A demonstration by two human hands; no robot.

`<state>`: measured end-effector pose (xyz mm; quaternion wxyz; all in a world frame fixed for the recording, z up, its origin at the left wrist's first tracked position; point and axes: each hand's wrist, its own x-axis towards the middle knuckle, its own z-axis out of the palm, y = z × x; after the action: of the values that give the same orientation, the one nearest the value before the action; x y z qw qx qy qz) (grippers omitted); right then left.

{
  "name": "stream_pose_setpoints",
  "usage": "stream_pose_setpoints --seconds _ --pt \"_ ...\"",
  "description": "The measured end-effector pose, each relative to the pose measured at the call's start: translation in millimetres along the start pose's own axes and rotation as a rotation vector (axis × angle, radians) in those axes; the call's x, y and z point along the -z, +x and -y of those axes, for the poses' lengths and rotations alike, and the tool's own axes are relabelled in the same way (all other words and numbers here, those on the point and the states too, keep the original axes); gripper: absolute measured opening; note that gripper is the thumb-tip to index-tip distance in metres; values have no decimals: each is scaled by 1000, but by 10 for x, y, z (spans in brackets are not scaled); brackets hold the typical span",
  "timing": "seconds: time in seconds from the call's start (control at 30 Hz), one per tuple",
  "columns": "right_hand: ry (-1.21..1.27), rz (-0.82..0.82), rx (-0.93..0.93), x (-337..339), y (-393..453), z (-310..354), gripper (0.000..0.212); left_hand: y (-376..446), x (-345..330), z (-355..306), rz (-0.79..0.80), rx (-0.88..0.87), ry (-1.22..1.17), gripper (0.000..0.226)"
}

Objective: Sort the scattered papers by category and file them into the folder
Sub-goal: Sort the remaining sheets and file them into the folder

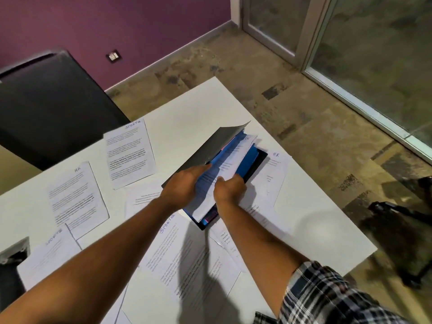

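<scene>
The folder [253,160], black-covered with blue dividers, lies open near the middle of the white tabletop [327,220], and at least one printed sheet [219,181] is partly down between its dividers, so filing looks begun but far from finished. The left hand [184,185] holds the cover and front leaves back; the right hand [230,189] has its grip pinched on the sheet's near edge. Many papers lie loose around it: an HR page [78,199], a Sports page [131,153], another HR page [275,176] just beside the folder, and more nearer the person.
</scene>
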<state>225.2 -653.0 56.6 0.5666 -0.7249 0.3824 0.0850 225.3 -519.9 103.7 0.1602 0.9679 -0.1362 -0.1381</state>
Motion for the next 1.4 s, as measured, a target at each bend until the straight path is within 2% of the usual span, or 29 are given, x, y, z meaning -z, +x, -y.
stream_pose_setpoints --seconds 0.1,0.27,0.4,0.5,0.63,0.8,0.93,1.1,1.2,1.33,1.4 --pt "-64 -13 -55 -100 32 67 34 28 72 -149 -1 -24 -41 75" --pt "-84 11 -107 -190 122 123 39 78 60 -169 -16 -37 -83 45" --pt "-65 9 -133 -256 159 144 34 69 -10 -78 2 -11 -162 44" --pt "-92 2 -151 -297 175 128 36 89 13 -60 -2 -33 -118 57" --pt "-60 44 -211 -281 190 126 45 97 2 -67 39 -29 -175 46" --pt "-88 94 -226 -213 272 42 51 64 -74 -17 -3 -70 -239 48" --pt "27 100 -277 -190 334 97 41 75 -79 -71 -14 -96 -254 46" --pt "-187 122 -45 20 351 50 42 66 -127 -89 -1 -69 -137 53" --pt "-232 87 190 236 347 -107 31 19 -220 -158 -17 -97 -177 42" --pt "-546 -28 603 565 369 -389 27 23 -345 -217 115 -2 -94 57" --pt "-709 55 689 676 459 -563 31 9 -468 -196 132 -9 -98 70"
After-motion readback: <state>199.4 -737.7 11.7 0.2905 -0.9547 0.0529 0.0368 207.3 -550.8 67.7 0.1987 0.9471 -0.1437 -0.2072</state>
